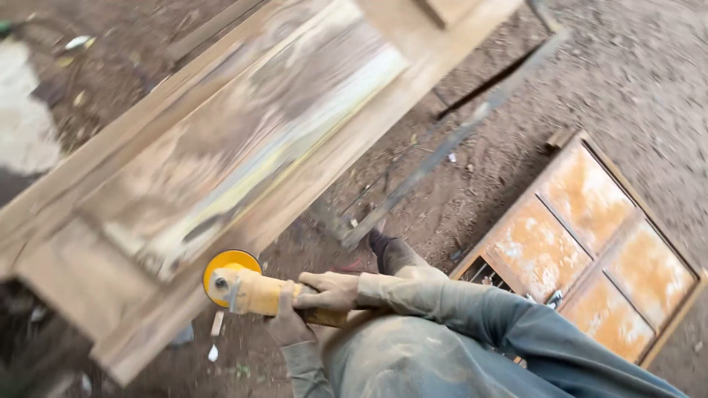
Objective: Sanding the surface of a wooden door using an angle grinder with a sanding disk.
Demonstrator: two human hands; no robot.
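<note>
Gripping a yellow grinder (254, 291), both hands are seen low in the view, closed around the tool's body. The right hand (330, 290) is wrapped over the top of the barrel, fingers curled tight, with a dusty grey sleeve (442, 298) running back from its wrist. The left hand (287, 324) is closed around the underside of the same barrel, just below and touching the right one. The grinder is held level, and its round yellow guard (230, 265) is pointed away from the hands, set right against the lower edge of a long wooden door (243, 140). The door is stretched diagonally above and beyond the hands, its recessed panel streaked and blurred by camera motion; whether the disc is actually touching the wood cannot be told. Dusty trousers (413, 361) are seen directly beneath the hands.

Well off to the right of the right hand, a second panelled door (590, 243) is laid flat on the dirt ground (634, 66), its panels orange-brown and mottled. A thin dark bar (450, 147) is slanted across the ground beyond the right hand, between the two doors. A small pale scrap (213, 352) is lying on the ground just below the grinder's guard.
</note>
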